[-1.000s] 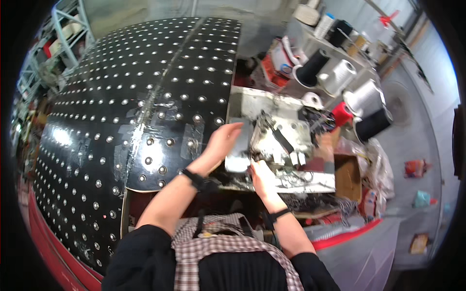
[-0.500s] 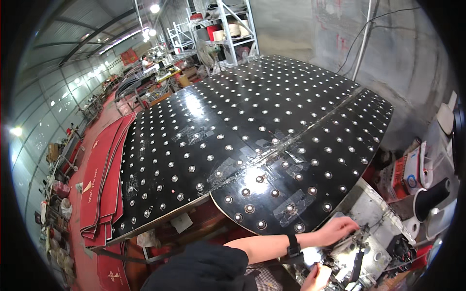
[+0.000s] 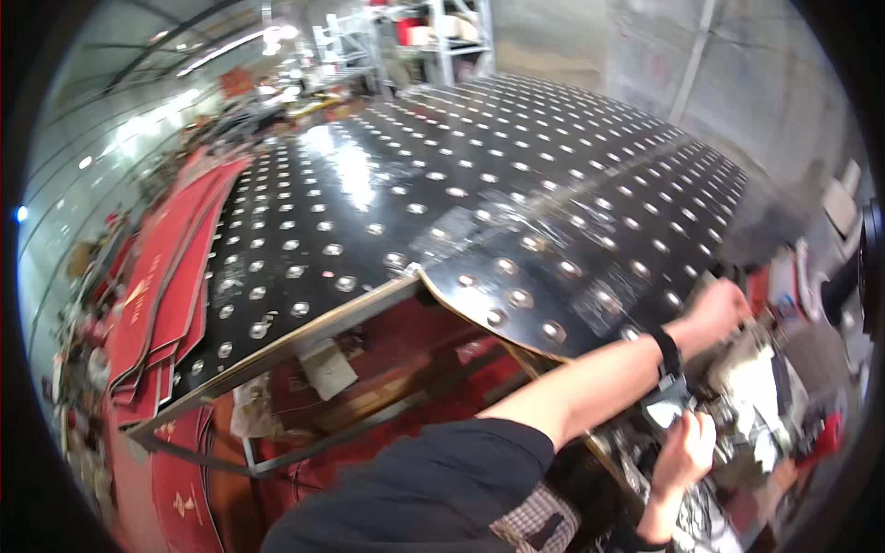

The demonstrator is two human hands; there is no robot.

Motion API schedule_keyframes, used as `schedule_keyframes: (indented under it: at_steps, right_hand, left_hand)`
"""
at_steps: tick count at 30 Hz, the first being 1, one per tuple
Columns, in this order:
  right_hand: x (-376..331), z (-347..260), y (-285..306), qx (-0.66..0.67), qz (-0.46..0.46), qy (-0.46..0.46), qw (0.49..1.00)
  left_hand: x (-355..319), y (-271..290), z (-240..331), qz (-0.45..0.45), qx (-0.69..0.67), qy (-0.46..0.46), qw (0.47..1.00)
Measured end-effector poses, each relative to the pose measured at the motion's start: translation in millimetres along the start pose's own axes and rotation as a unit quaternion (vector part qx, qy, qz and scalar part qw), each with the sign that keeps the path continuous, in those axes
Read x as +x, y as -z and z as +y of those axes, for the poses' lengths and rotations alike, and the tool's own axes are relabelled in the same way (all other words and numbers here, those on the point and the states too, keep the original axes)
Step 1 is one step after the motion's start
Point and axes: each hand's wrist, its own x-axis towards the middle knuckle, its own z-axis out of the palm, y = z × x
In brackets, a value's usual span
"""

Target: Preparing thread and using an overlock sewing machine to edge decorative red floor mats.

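Observation:
My left arm, with a dark sleeve and a black wristwatch (image 3: 669, 358), stretches past the rounded corner of a black table. At its end my left hand (image 3: 715, 311) is over the far side of a cluttered metal machine (image 3: 758, 376). Motion smears its fingers, and what they touch is hidden. Closer to me, my right hand (image 3: 684, 453) is raised beside the machine's near side with its fingers curled together. Anything held in them is too small or too hidden to make out. A bright glare lies on the machine between and beyond the hands.
The large black table (image 3: 369, 253) is covered with rows of silver ball studs and patches of clear tape. Red mats (image 3: 171, 295) overhang its left edge. A metal shelf (image 3: 452, 46) stands at the back. Boxes and rolls (image 3: 811, 286) crowd the right side.
The view has tilted and swung, so the table and machine sit higher in the picture. My left hand reaches farther out, and more of my right hand and wrist shows.

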Motion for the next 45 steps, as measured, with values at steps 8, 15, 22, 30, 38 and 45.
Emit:
schedule_keyframes:
  at_steps: [8,15,22,30,38,45]
  right_hand:
    - [26,-1,7,0.028,-0.030,0.139,0.989]
    - [75,-55,-36,0.043,-0.126,0.102,0.986]
    - [-12,-50,23,0.257,0.035,0.095,0.961]
    - [-28,24,101,0.270,0.128,-0.161,0.941]
    - [-22,127,110,0.293,0.274,-0.242,0.883]
    - [-16,265,60,0.383,-0.051,-0.609,0.693]
  left_hand:
    - [48,-14,-48,-0.160,0.337,0.020,0.928]
    - [47,21,30,-0.266,0.134,0.079,0.951]
    - [-48,60,36,-0.234,0.288,-0.095,0.924]
    - [-88,24,-38,-0.152,0.371,-0.246,0.882]
    - [-72,84,-13,-0.091,0.506,-0.177,0.839]
    - [-80,93,-17,-0.120,0.465,-0.156,0.863]
